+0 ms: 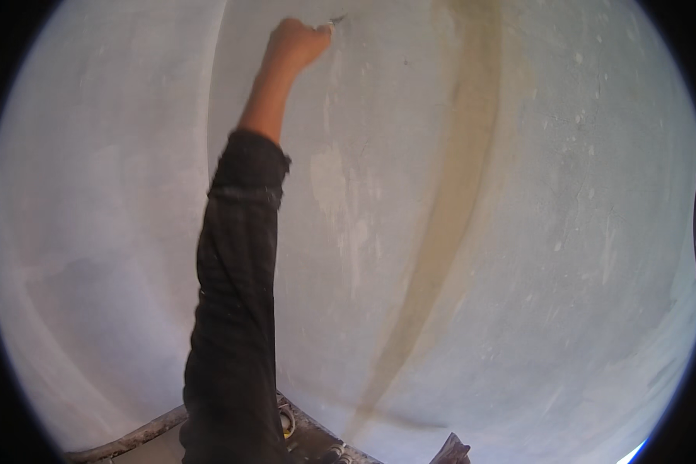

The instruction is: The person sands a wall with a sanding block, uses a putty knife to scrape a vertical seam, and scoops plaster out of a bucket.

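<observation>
A: Where is the left hand?
B: High on the pale grey-blue plastered wall, at the end of a raised arm in a black frayed-cuff sleeve. The fingers curl tightly and seem to pinch a small pale object, beside a thin dark mark. I cannot tell whether it touches the wall. The right hand is out of sight.
A: How much is done?
B: Hard to judge. Whitish scuffed patches and a long tan streak mark the surface, but no boundary separates finished from unfinished parts.
A: Any edges nearby?
B: A vertical crease runs just left of the wrist. Flat wall spreads rightward. Below, well apart, are a brown rough rail and a dark jagged-ended piece.
</observation>
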Demonstrator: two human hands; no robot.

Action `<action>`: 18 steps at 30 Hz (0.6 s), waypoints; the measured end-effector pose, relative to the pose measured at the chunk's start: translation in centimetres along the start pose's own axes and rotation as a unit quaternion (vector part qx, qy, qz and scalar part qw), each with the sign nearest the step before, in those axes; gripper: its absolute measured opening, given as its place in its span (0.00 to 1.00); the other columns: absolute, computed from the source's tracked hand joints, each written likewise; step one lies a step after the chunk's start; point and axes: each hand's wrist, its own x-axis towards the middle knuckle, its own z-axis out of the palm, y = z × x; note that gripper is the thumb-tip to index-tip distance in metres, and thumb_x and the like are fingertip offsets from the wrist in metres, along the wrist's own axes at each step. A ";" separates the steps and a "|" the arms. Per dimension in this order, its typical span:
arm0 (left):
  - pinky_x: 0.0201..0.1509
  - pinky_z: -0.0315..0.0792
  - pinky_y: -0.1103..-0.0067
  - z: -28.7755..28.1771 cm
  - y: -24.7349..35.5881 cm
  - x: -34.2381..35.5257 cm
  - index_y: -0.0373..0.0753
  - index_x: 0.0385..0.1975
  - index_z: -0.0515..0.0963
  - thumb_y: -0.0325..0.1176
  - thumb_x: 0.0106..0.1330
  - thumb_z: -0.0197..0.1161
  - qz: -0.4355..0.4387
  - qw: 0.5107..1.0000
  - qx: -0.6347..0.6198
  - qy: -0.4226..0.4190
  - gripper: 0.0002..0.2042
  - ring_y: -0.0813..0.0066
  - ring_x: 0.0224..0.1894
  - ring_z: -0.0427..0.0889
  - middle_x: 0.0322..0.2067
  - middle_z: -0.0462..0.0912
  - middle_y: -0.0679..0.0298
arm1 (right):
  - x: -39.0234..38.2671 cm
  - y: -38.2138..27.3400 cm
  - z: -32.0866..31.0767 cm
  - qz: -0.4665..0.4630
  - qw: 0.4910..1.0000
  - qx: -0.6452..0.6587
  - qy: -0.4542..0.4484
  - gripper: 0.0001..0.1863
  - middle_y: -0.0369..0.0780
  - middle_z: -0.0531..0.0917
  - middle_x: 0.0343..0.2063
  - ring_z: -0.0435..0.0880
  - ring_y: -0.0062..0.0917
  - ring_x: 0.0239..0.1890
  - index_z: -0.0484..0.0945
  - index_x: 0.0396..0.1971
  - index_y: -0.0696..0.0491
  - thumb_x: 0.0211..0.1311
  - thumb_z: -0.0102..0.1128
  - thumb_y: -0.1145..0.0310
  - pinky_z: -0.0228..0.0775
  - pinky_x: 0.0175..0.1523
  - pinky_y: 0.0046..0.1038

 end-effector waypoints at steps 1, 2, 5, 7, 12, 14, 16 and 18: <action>0.27 0.73 0.65 0.2 0.6 1.1 0.32 0.19 0.81 0.50 0.68 0.65 -0.013 1.000 0.009 0.001 0.25 0.70 0.19 0.77 0.15 0.80 0.58 | 1.4 -1.0 0.3 0.004 1.000 0.003 -0.001 0.23 0.40 0.85 0.39 0.80 0.25 0.42 0.78 0.54 0.65 0.74 0.60 0.58 0.76 0.46 0.30; 0.27 0.74 0.65 1.5 0.5 0.5 0.32 0.20 0.81 0.50 0.68 0.65 0.019 1.000 0.009 0.009 0.24 0.69 0.19 0.78 0.16 0.81 0.57 | 1.8 -1.8 0.0 0.005 1.000 0.007 -0.002 0.23 0.40 0.85 0.39 0.80 0.26 0.42 0.78 0.54 0.65 0.74 0.60 0.58 0.76 0.46 0.30; 0.30 0.77 0.66 7.3 -0.2 -8.9 0.32 0.25 0.84 0.49 0.70 0.63 0.043 0.998 -0.031 -0.024 0.23 0.64 0.21 0.83 0.18 0.82 0.49 | 3.1 -2.5 -0.6 0.005 1.000 0.002 0.006 0.23 0.40 0.85 0.39 0.80 0.26 0.42 0.78 0.54 0.65 0.74 0.60 0.58 0.76 0.46 0.30; 0.28 0.74 0.67 10.4 -0.8 -19.4 0.33 0.34 0.86 0.44 0.73 0.60 0.063 0.990 -0.123 0.008 0.18 0.65 0.19 0.80 0.19 0.82 0.47 | 3.1 -2.4 -1.1 0.008 1.000 -0.006 0.005 0.23 0.40 0.85 0.39 0.80 0.26 0.42 0.78 0.54 0.65 0.74 0.60 0.58 0.76 0.46 0.30; 0.22 0.68 0.70 7.2 1.2 -13.6 0.33 0.23 0.81 0.43 0.73 0.61 0.006 0.998 -0.064 -0.010 0.20 0.72 0.14 0.72 0.12 0.74 0.57 | 4.0 -3.5 0.2 -0.010 1.000 0.007 -0.028 0.23 0.41 0.85 0.40 0.81 0.26 0.42 0.78 0.54 0.65 0.75 0.60 0.58 0.76 0.46 0.30; 0.22 0.68 0.71 5.7 2.0 -7.3 0.34 0.16 0.77 0.46 0.73 0.61 0.035 0.998 -0.054 0.009 0.25 0.72 0.14 0.72 0.11 0.74 0.59 | 4.2 -3.8 0.3 -0.009 0.999 0.009 -0.033 0.23 0.41 0.85 0.40 0.81 0.26 0.42 0.78 0.54 0.65 0.75 0.60 0.58 0.76 0.46 0.30; 0.23 0.70 0.68 4.4 3.9 -5.6 0.33 0.18 0.79 0.45 0.73 0.61 0.033 0.998 -0.044 0.002 0.24 0.67 0.14 0.75 0.13 0.78 0.56 | 4.2 -3.9 -0.3 -0.009 1.000 0.006 -0.025 0.23 0.41 0.85 0.40 0.81 0.26 0.42 0.78 0.55 0.65 0.75 0.60 0.58 0.76 0.47 0.30; 0.21 0.69 0.68 4.8 3.8 -8.4 0.34 0.19 0.80 0.46 0.74 0.60 0.050 0.998 -0.032 -0.022 0.23 0.68 0.13 0.73 0.14 0.79 0.58 | 4.1 -4.0 -0.8 -0.005 1.000 0.002 -0.019 0.23 0.41 0.85 0.40 0.81 0.26 0.42 0.78 0.55 0.65 0.75 0.60 0.58 0.76 0.47 0.30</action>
